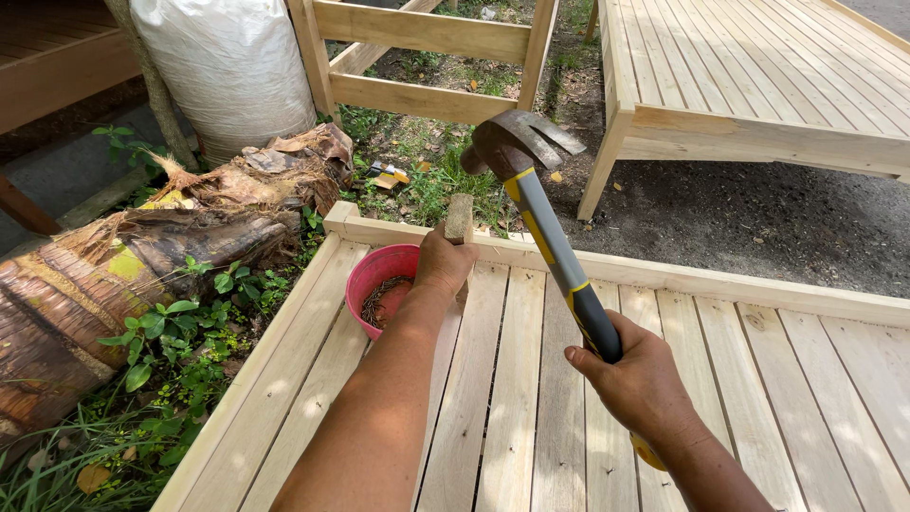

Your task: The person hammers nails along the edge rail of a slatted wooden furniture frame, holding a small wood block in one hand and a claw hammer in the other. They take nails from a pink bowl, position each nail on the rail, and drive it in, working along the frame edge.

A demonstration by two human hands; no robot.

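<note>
- Left hand (444, 261) fingers clamped on small wood block (460, 218), upright against slatted platform (664, 379) rim, beside pink bowl (374, 275).
- Right hand (637, 374) grips raised hammer (531, 180) above block; strike not yet landed.

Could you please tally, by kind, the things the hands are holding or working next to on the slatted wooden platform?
Claw hammer, in the right hand: 1
Small wooden block, under the left hand: 1
Pink bowl of nails: 1
Total: 3

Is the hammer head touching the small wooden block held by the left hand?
Apart. In the head view the hammer head is raised above the wooden block, with grass visible between them.
</note>
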